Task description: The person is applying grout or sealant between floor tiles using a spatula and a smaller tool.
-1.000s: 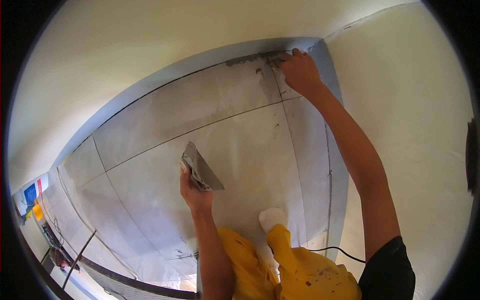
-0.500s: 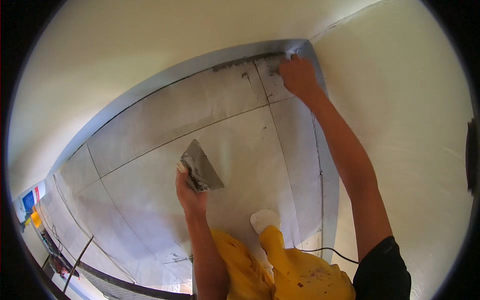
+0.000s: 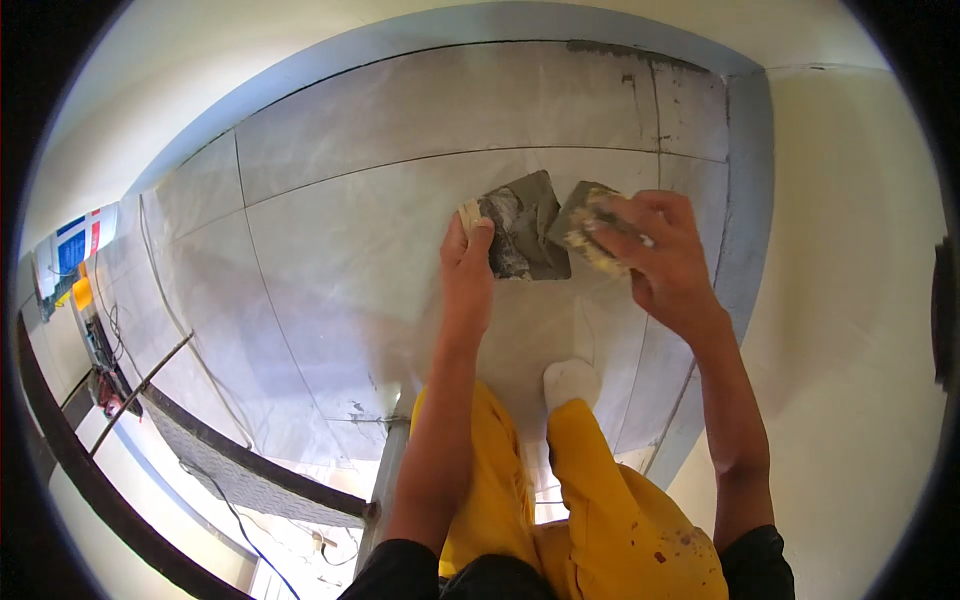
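Observation:
In my left hand (image 3: pixel 466 268) is a wide putty knife (image 3: pixel 522 228), its blade loaded with grey paste and its pale handle pinched under my thumb. My right hand (image 3: pixel 668 258) grips a second, smaller scraper (image 3: pixel 574 214) with a paste-crusted, yellowish handle, partly smeared by motion. The two blades meet or nearly meet edge to edge; I cannot tell whether they touch. Both tools are above large pale grey tiles (image 3: pixel 380 225). A dark strip of paste (image 3: pixel 635 52) runs along the far tile edge near the right corner.
Grey-blue skirting (image 3: pixel 750 150) borders the tiles at the far side and right, below cream walls (image 3: pixel 850 250). My white-covered foot (image 3: pixel 572 384) stands on the tiles. Lower left are a dark metal frame with a mesh panel (image 3: pixel 240 455), a thin cable (image 3: pixel 245 525) and a blue-white bag (image 3: pixel 75 245).
My right hand has come back from the far right corner to the putty knife. My left hand has lifted the putty knife away and to the right, and the view has shifted.

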`<action>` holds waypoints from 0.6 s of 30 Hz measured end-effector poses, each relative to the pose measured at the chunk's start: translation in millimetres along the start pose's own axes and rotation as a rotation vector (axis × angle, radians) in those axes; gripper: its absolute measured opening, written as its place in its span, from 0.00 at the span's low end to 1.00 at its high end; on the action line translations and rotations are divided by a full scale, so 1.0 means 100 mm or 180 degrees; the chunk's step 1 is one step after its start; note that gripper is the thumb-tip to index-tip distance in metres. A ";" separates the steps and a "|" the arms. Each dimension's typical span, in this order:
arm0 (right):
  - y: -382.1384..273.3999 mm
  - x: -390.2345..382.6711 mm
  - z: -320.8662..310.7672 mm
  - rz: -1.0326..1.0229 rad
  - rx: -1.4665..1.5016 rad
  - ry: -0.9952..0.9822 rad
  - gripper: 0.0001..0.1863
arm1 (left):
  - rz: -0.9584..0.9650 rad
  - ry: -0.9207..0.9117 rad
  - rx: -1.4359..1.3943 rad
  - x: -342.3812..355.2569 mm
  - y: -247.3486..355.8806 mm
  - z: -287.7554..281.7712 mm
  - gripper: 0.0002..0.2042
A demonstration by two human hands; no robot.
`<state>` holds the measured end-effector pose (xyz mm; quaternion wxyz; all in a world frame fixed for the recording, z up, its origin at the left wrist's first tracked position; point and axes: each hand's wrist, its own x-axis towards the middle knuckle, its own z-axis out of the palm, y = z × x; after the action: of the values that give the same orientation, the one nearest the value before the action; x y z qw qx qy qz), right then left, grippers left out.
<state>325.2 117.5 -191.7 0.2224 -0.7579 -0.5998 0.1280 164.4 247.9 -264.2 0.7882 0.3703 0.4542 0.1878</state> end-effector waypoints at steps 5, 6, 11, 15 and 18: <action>-0.09 0.16 -0.10 -0.0299 -0.0119 -0.0648 0.23 | 0.1700 0.0596 0.2227 0.04 -0.20 -0.28 0.11; -0.02 0.14 -0.13 -0.0151 0.0000 -0.0696 0.22 | 0.1220 0.0548 0.0993 0.10 -0.15 -0.37 0.12; 0.56 0.16 -0.11 0.0651 -0.0112 -0.0011 0.19 | 0.0320 0.0426 -0.1506 0.16 0.08 -0.55 0.15; 0.97 0.50 -0.04 0.0834 -0.0839 0.0687 0.18 | 0.0201 0.0526 -0.1526 0.18 0.05 -0.63 0.16; 0.96 0.78 0.15 0.0439 -0.1270 0.0666 0.20 | 0.0108 0.0273 -0.2047 0.18 0.04 -0.54 0.18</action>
<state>419.0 178.4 -246.0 0.1199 -0.8352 -0.5336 -0.0575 128.1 284.0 -288.7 0.8417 0.1016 0.3981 0.3503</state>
